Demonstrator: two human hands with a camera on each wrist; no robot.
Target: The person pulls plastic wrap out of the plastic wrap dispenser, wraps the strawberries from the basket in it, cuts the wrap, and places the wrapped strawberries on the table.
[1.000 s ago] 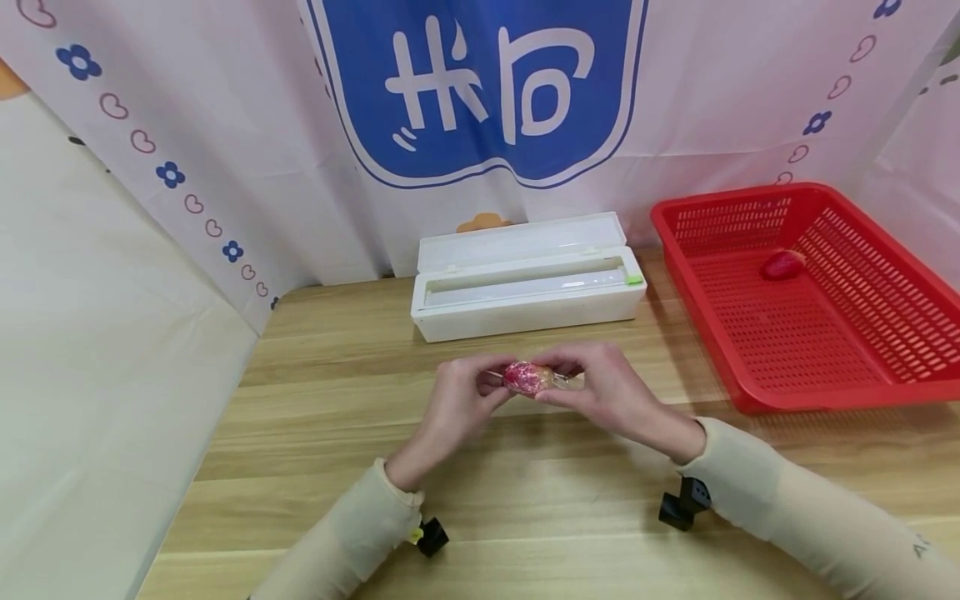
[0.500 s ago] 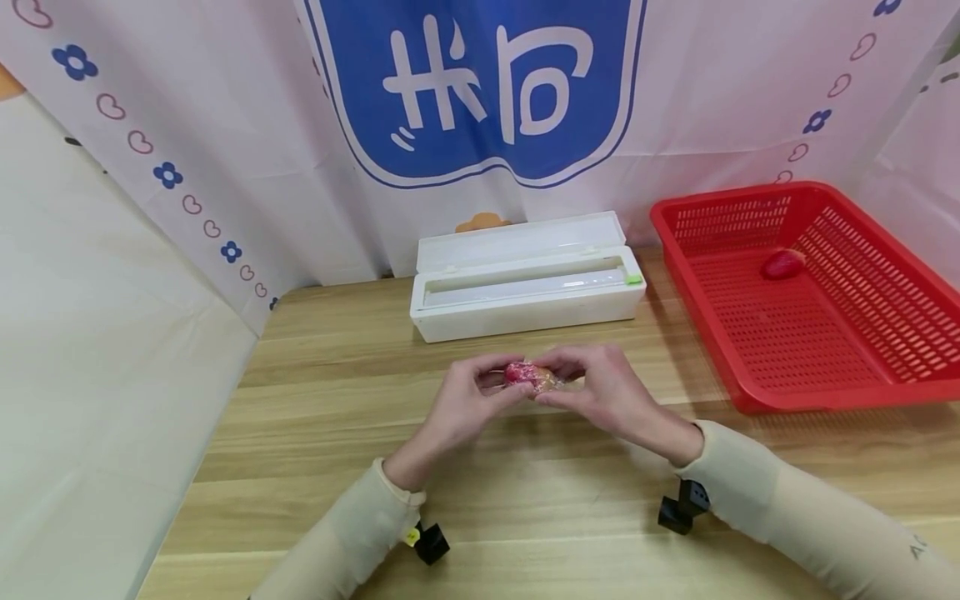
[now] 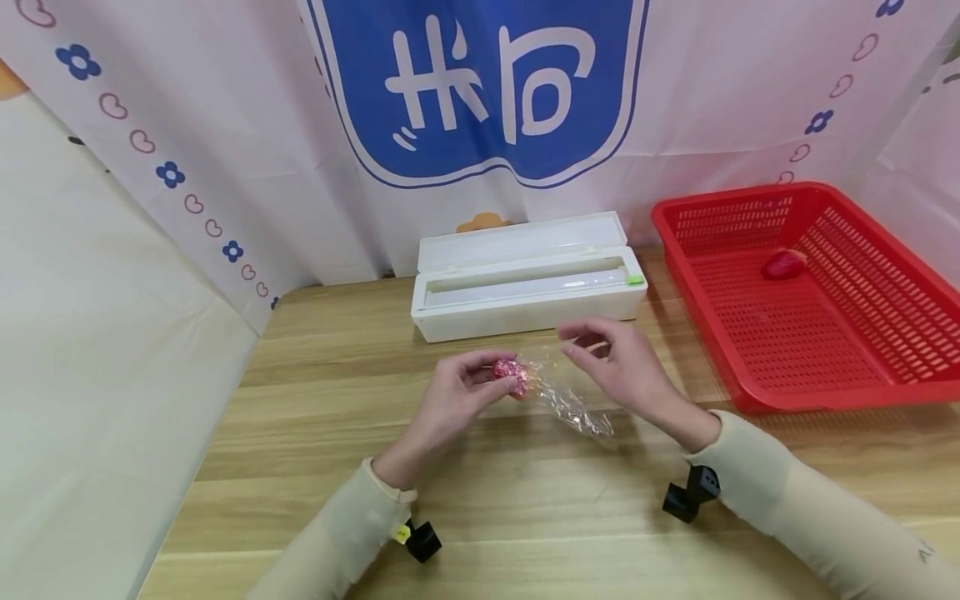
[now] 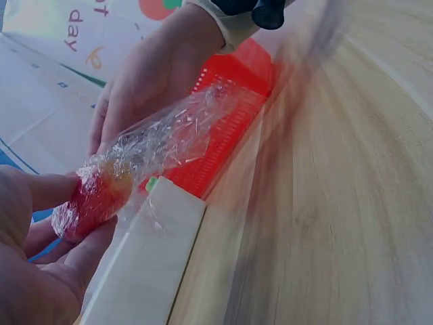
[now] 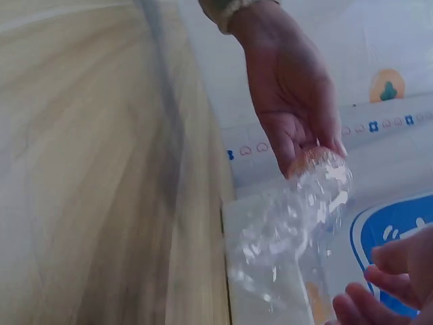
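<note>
In the head view my left hand [image 3: 450, 400] pinches a red-and-yellow fruit [image 3: 510, 377] between thumb and fingers above the table. Clear cling film [image 3: 573, 410] wraps the fruit, and its crumpled loose end trails down to the right. The left wrist view shows the fruit [image 4: 98, 196] closely, glossy under the film, red shading to yellow at the film's tail. My right hand [image 3: 618, 367] is raised just right of the fruit, fingers loosely bent. No grip on the film is visible there; in the right wrist view its fingers [image 5: 369, 305] look apart from the film.
Behind the hands stands a white cling film box [image 3: 525, 308], lid raised, with a roll inside. A red plastic basket [image 3: 705, 333] at the right holds another red fruit [image 3: 784, 264]. A printed curtain [image 3: 360, 217] hangs behind the wooden table [image 3: 315, 417].
My right hand has let go of the wrapped fruit and moved up and right. The film's tail now hangs loose. My left hand keeps its hold, shifted slightly left.
</note>
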